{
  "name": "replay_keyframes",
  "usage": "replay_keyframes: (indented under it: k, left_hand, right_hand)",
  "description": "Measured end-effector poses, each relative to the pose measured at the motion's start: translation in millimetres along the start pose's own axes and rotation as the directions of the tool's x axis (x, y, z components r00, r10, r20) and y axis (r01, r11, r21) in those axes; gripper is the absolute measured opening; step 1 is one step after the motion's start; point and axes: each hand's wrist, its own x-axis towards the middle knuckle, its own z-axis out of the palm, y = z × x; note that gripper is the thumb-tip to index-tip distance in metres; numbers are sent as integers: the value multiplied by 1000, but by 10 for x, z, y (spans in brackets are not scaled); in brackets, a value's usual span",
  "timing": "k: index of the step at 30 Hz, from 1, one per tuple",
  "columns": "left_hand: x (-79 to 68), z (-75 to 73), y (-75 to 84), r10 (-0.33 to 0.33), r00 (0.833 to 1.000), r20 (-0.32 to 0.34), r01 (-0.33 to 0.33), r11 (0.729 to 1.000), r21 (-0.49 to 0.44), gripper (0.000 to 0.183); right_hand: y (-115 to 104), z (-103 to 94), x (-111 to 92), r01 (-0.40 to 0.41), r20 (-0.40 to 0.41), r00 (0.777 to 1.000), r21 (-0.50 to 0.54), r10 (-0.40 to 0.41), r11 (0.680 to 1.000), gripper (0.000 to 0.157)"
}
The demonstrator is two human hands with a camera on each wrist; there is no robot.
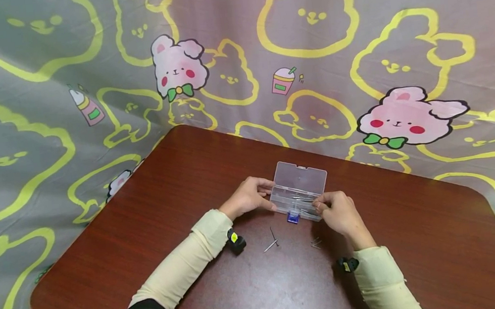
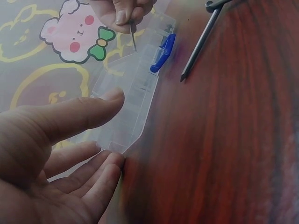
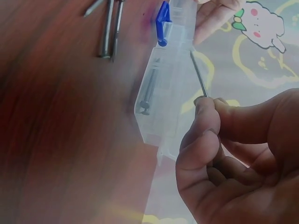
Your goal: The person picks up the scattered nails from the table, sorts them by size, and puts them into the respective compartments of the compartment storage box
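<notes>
A clear plastic box [image 1: 300, 178] with a blue latch [image 1: 293, 217] stands on the table, its lid raised at the back. My left hand [image 1: 250, 195] holds the box's left end, the thumb toward the front and the other fingers at the side and lid. Over the right part of the box, my right hand [image 1: 341, 213] pinches a thin steel nail [image 3: 198, 74] between thumb and fingertips. That nail slants over the compartments. Inside the box, larger nails [image 3: 148, 91] lie in the front compartment.
In front of the box, a few long nails [image 1: 273, 244] lie crossed on the brown table [image 1: 178, 181]. Several small nails [image 1: 316, 243] are scattered farther right. A patterned curtain [image 1: 235, 26] hangs along the table's back and left edges.
</notes>
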Motion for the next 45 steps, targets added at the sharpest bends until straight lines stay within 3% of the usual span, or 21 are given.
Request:
replay_keyframes:
  k: [27, 45]
  left_hand:
    - [-20, 5, 4, -12, 1000, 2, 12, 1000, -6, 71]
    - [-1, -7, 2, -3, 1000, 7, 3, 1000, 2, 69]
  right_hand:
    - [-11, 18, -20, -32, 16, 999, -8, 32, 999, 13]
    - [-142, 81, -144, 65, 46, 997, -11, -65, 998, 10]
